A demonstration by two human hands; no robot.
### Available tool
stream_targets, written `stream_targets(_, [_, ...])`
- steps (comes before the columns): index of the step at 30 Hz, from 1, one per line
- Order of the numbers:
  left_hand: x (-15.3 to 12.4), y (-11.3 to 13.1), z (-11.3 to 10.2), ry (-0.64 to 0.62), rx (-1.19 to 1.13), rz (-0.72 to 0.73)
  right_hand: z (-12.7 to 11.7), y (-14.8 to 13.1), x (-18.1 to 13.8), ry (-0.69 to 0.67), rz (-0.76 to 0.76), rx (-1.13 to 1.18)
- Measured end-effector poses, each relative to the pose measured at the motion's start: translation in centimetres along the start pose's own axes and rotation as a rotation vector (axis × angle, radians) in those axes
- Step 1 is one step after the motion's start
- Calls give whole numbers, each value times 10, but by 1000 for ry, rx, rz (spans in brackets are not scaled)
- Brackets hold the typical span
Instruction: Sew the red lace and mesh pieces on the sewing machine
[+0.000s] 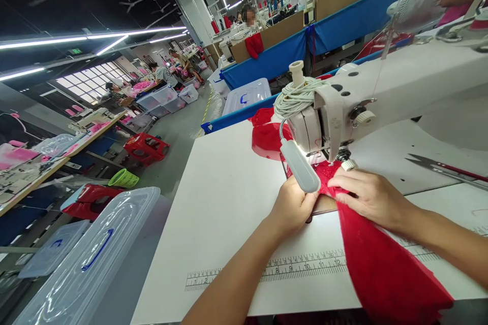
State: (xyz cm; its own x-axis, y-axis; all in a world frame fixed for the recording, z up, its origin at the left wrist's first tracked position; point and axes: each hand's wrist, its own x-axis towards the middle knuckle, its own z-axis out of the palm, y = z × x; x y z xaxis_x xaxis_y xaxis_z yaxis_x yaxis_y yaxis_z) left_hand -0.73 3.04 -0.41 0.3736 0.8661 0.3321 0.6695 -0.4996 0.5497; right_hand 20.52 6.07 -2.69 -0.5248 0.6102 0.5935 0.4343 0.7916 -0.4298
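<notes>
A piece of red fabric (385,264) runs from under the needle area of a white sewing machine (396,78) and hangs down over the table's front edge. My right hand (368,195) grips it just in front of the machine head, fingers bent over the cloth. My left hand (292,203) is closed at the fabric's left edge by the needle plate; a grey lamp head (301,166) hides part of its fingers. More red fabric (267,139) lies behind the needle area. The needle tip itself is hard to make out.
Scissors (444,166) lie on the white table (217,188) at right, near a printed ruler (290,268). A coil of pale cord (299,96) rests on the machine head. Lidded plastic boxes (110,244) and red stools (145,147) stand left. People work at other machines behind.
</notes>
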Motion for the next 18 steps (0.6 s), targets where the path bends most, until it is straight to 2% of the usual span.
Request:
stream_targets(6, [0, 4, -2, -20, 3, 4, 0, -4, 2, -31, 120, 29])
stream_targets(10, [0, 6, 4, 19, 4, 6, 2, -4, -1, -18, 60, -11])
stream_targets(18, [-7, 6, 3, -6, 134, 144, -10, -4, -1, 5, -101, -133])
